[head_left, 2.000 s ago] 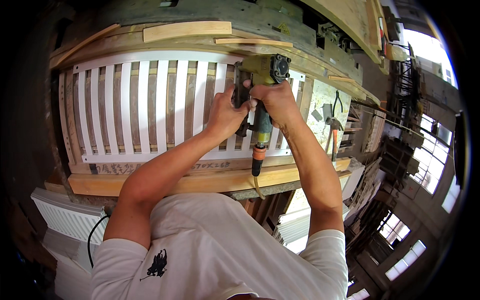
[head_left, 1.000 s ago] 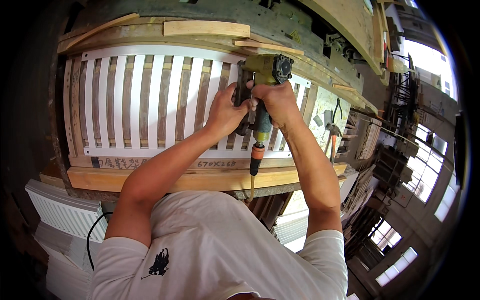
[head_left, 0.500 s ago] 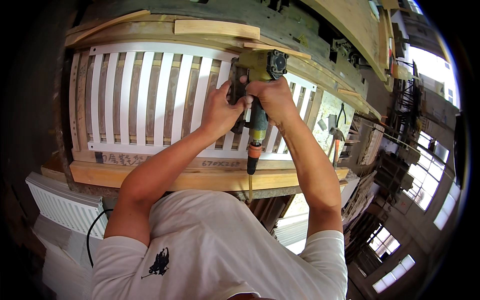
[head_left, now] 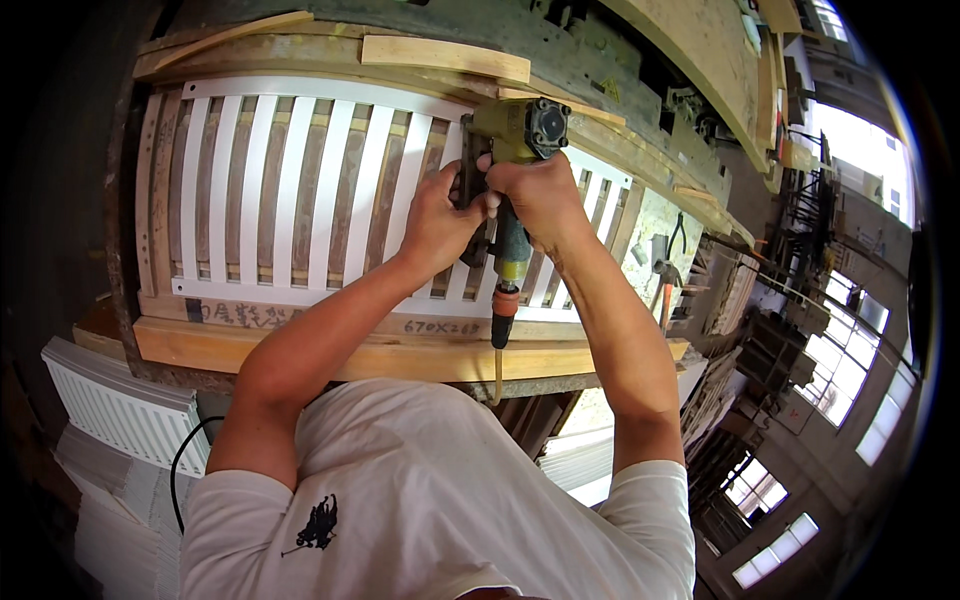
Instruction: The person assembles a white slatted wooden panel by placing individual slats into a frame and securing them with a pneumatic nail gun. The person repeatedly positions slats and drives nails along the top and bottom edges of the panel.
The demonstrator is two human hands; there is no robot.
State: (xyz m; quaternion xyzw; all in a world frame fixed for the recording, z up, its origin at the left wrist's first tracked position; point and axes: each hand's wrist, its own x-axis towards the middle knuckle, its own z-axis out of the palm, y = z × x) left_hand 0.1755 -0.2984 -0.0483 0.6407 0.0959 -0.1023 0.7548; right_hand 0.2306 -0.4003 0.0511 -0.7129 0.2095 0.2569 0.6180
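My right hand [head_left: 540, 200] is wrapped around the handle of a green and black air nail gun [head_left: 500, 120]. A hose [head_left: 497, 375] runs from the gun's handle end toward my body. My left hand [head_left: 437, 230] is closed at the gun's dark magazine, its thumb and fingertips meeting close to my right hand. Beneath both hands lies a white slatted panel [head_left: 265, 180], set inside a wooden frame [head_left: 350, 325] on the bench. The gun stands over the panel's right half and hides some slats. Its nose contact is not visible.
Loose wood strips [head_left: 445, 57] lie along the bench's far side. A hammer [head_left: 667, 285] with an orange handle and pliers [head_left: 680, 235] are right of the panel. White slatted pieces [head_left: 125, 410] are stacked at lower left, near a black cable [head_left: 178, 470].
The view has shifted slightly. Both hands keep their hold on the nail gun, and the panel beneath looks the same.
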